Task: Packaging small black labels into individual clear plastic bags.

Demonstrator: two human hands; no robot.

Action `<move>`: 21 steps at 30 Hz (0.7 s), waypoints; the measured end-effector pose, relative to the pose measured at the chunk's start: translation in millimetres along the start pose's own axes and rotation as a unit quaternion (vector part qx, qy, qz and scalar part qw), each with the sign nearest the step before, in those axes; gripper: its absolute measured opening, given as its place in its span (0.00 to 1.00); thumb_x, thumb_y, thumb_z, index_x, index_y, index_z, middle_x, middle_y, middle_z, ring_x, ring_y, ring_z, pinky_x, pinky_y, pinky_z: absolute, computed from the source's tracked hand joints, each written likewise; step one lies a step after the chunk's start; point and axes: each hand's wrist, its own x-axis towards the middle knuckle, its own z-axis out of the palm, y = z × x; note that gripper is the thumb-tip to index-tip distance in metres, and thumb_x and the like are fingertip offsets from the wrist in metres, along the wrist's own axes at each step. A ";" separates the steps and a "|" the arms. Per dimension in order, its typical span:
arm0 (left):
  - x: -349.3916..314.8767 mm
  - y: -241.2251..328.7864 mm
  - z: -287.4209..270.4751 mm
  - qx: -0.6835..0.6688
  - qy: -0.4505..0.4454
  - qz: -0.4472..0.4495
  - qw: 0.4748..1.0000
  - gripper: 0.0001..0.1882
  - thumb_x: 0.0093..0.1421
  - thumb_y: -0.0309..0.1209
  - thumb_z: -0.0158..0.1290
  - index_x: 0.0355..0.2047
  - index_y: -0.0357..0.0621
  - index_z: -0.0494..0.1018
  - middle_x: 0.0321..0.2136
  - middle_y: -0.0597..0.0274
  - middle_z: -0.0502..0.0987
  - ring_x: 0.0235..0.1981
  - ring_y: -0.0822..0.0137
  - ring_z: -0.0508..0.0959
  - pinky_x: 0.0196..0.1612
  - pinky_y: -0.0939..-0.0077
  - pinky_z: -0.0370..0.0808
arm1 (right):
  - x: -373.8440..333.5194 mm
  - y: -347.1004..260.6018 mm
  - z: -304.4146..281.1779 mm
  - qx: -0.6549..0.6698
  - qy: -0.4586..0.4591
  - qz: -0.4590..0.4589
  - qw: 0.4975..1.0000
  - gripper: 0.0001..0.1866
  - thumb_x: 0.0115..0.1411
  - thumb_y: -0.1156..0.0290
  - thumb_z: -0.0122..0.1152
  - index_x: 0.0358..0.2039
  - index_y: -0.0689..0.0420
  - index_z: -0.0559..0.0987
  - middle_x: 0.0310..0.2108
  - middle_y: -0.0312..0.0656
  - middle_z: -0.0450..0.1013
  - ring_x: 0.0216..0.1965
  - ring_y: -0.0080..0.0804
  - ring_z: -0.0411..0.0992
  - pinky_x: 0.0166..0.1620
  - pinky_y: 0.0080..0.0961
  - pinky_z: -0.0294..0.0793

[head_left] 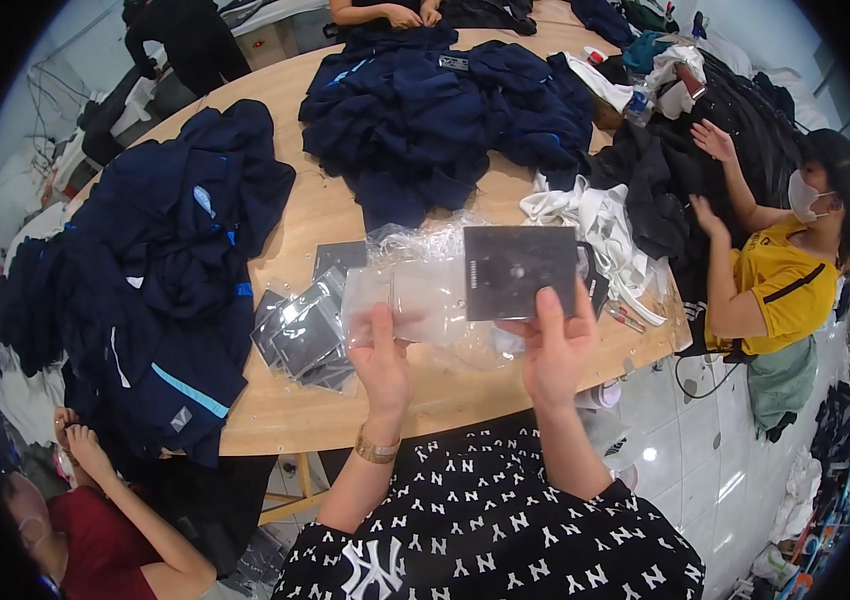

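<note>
My left hand (382, 365) pinches a small transparent plastic bag (417, 292) between thumb and fingers. Beside it, my right hand (557, 355) grips a flat, dark square card (520, 262), its thumb on the card's lower edge. Bag and card are held side by side above the table; whether they touch, I cannot tell. Left of my left hand lies a loose heap of dark squares in transparent sleeves (307, 335). More crumpled transparent plastic (415, 240) lies behind and under my hands.
Navy garments are heaped on the wooden table (365, 425) at the left (145, 230) and far middle (405, 120). White cloth strips (600, 225) and black clothing (650, 190) lie at the right. One person in yellow (775, 285) stands right; another in dark red (110, 540) is lower left.
</note>
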 end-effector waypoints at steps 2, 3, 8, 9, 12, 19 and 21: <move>-2.2 4.7 1.6 0.013 -0.006 0.027 1.000 0.08 0.62 0.32 0.44 0.28 0.41 0.66 0.24 0.62 0.74 0.25 0.70 0.77 0.23 0.84 0.71 | -6.5 12.5 2.4 0.012 -0.006 0.010 1.000 0.19 0.58 0.78 0.47 0.51 0.65 0.60 0.37 0.45 0.71 0.32 0.33 0.74 0.31 0.30 0.79; -2.8 7.6 3.4 0.025 -0.012 0.051 0.998 0.09 0.62 0.32 0.43 0.28 0.40 0.66 0.24 0.60 0.75 0.25 0.69 0.77 0.23 0.85 0.71 | -9.5 17.8 2.8 -0.005 -0.005 0.008 1.000 0.18 0.59 0.78 0.47 0.49 0.65 0.61 0.37 0.45 0.71 0.33 0.34 0.74 0.31 0.30 0.79; -2.2 21.0 3.1 0.030 0.008 0.092 0.995 0.07 0.62 0.30 0.42 0.30 0.41 0.65 0.26 0.63 0.73 0.28 0.73 0.75 0.30 0.80 0.74 | -15.6 25.3 -0.3 -0.062 -0.067 0.043 0.995 0.24 0.56 0.82 0.47 0.52 0.61 0.53 0.40 0.49 0.69 0.32 0.37 0.74 0.32 0.32 0.80; -1.4 21.5 1.0 0.040 0.002 0.102 0.994 0.07 0.62 0.30 0.42 0.31 0.40 0.65 0.27 0.62 0.73 0.28 0.71 0.76 0.31 0.79 0.75 | -14.9 21.8 0.6 -0.062 -0.068 0.043 0.995 0.24 0.56 0.82 0.47 0.52 0.61 0.53 0.40 0.49 0.69 0.32 0.37 0.74 0.32 0.32 0.80; 3.5 17.9 -8.2 -0.017 -0.033 0.068 0.997 0.07 0.62 0.30 0.42 0.35 0.40 0.66 0.31 0.58 0.74 0.33 0.67 0.76 0.35 0.76 0.75 | -14.4 9.5 7.1 -0.080 -0.138 0.106 0.982 0.30 0.54 0.84 0.48 0.55 0.59 0.49 0.39 0.52 0.68 0.29 0.36 0.75 0.30 0.28 0.80; 5.7 29.6 9.4 -0.101 -0.074 -0.050 0.991 0.13 0.60 0.29 0.47 0.42 0.34 0.68 0.37 0.56 0.74 0.38 0.65 0.75 0.40 0.77 0.73 | -15.2 17.3 -4.3 -0.117 -0.166 0.092 0.975 0.23 0.58 0.78 0.48 0.54 0.60 0.56 0.32 0.45 0.72 0.24 0.27 0.73 0.22 0.21 0.76; 8.8 28.4 7.3 -0.108 -0.026 -0.132 0.985 0.11 0.57 0.27 0.50 0.39 0.34 0.69 0.35 0.58 0.74 0.36 0.68 0.75 0.39 0.79 0.73 | -19.0 18.9 -3.1 -0.149 -0.160 0.081 0.972 0.17 0.59 0.76 0.49 0.50 0.63 0.65 0.28 0.39 0.72 0.22 0.17 0.70 0.20 0.15 0.73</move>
